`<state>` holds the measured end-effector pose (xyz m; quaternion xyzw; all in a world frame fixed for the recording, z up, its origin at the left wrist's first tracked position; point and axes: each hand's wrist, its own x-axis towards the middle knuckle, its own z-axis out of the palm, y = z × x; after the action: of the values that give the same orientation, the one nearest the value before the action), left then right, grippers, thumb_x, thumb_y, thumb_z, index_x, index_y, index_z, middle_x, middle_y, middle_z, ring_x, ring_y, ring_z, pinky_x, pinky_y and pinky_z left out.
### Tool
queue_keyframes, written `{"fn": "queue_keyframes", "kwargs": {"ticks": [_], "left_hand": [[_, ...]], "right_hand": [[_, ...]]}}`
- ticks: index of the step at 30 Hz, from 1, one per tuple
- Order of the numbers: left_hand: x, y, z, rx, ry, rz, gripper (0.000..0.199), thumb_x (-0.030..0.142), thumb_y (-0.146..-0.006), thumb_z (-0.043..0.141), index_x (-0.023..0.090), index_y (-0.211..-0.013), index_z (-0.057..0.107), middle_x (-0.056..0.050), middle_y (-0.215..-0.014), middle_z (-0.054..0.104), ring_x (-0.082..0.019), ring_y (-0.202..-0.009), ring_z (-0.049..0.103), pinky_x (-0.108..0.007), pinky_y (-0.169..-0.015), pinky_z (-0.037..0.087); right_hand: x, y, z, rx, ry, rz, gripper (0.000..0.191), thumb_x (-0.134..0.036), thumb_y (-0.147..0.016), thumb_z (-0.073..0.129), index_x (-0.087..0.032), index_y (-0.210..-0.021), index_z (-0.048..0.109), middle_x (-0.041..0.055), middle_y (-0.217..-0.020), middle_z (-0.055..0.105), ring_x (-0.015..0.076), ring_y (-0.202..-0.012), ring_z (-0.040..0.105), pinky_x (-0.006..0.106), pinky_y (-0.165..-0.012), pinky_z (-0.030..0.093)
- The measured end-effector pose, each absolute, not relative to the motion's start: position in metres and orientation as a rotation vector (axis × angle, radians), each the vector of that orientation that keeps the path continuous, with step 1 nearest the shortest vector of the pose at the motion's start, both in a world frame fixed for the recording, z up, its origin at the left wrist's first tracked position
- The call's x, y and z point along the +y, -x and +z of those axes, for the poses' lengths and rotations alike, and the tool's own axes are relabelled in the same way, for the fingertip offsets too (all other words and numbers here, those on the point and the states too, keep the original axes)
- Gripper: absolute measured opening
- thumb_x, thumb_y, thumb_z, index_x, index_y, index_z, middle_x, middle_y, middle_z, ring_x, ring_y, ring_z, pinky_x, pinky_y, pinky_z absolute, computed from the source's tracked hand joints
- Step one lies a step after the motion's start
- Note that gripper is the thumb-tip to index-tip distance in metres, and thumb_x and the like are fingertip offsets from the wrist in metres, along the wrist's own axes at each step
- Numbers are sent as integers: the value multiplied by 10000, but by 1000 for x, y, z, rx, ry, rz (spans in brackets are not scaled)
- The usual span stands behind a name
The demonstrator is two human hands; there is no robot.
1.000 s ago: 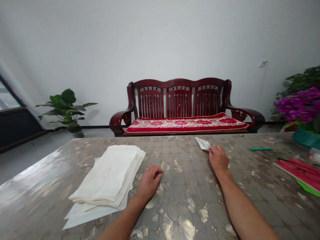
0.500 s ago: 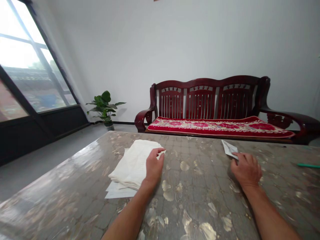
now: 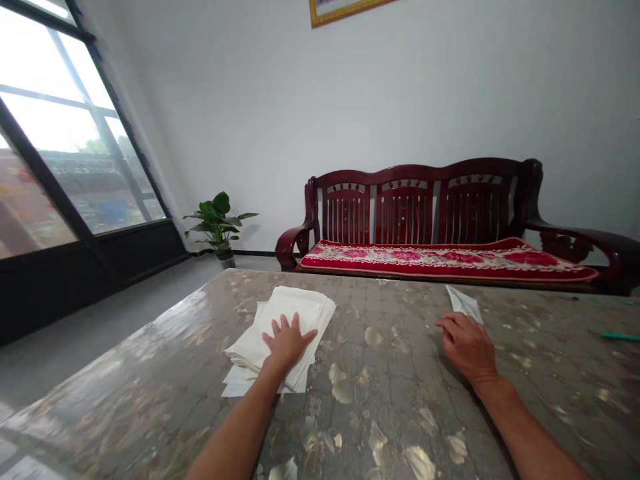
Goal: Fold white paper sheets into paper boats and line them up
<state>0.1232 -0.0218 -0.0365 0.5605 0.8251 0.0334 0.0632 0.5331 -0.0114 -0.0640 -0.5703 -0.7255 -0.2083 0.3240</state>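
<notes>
A stack of white paper sheets (image 3: 295, 303) lies on the patterned table, its edges fanned unevenly. My left hand (image 3: 289, 341) rests flat on top of it with the fingers spread. On the right, my right hand (image 3: 467, 343) is over the table with its fingers bent and pressed together. Just behind that hand is a small folded white paper (image 3: 464, 303), whose near part is hidden by the hand. Whether the fingers pinch anything is too small to tell.
A green stick-like object (image 3: 620, 336) lies at the table's right. Beyond the table (image 3: 350, 413) stand a dark red wooden bench (image 3: 405, 213) with a red floral cover and a potted plant (image 3: 217, 223). A glass door or window is on the left.
My left hand has let go of the stack's right corner and moved left onto its top, fingers spread. My right hand has moved slightly left, off the folded paper's near edge. The view has tilted up.
</notes>
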Motion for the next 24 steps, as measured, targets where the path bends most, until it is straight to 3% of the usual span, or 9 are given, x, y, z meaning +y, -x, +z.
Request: {"fn": "queue_keyframes", "kwargs": {"ticks": [12,17,24], "left_hand": [[-34,-118,-40,2540,-1931,118,491,411,-967,378,186,-1392,478,-180,-1467,463,-363,-1337,433,-546,-1021,364],[-33,-120,-34,2484,-2031,73,346,277,-965,376,132,-1187,599,-178,-1167,657,-284,-1083,632,-396,-873,474],[-32,-108,-5,2547,-1961,84,271,233,-939,404,154,-1061,632,-165,-1004,712,-294,-952,687,-375,-760,482]], "right_hand": [[-4,-530,-75,-1959,1323,-408,241,-95,-799,467,-198,-787,685,63,-888,670,190,-871,609,290,-838,449],[-4,-531,-77,-1950,1338,-342,245,-100,-788,458,-212,-790,676,54,-884,684,184,-851,628,282,-802,464],[-7,-529,-75,-1919,1357,-221,251,-123,-792,439,-221,-772,669,56,-869,684,190,-855,629,291,-815,464]]}}
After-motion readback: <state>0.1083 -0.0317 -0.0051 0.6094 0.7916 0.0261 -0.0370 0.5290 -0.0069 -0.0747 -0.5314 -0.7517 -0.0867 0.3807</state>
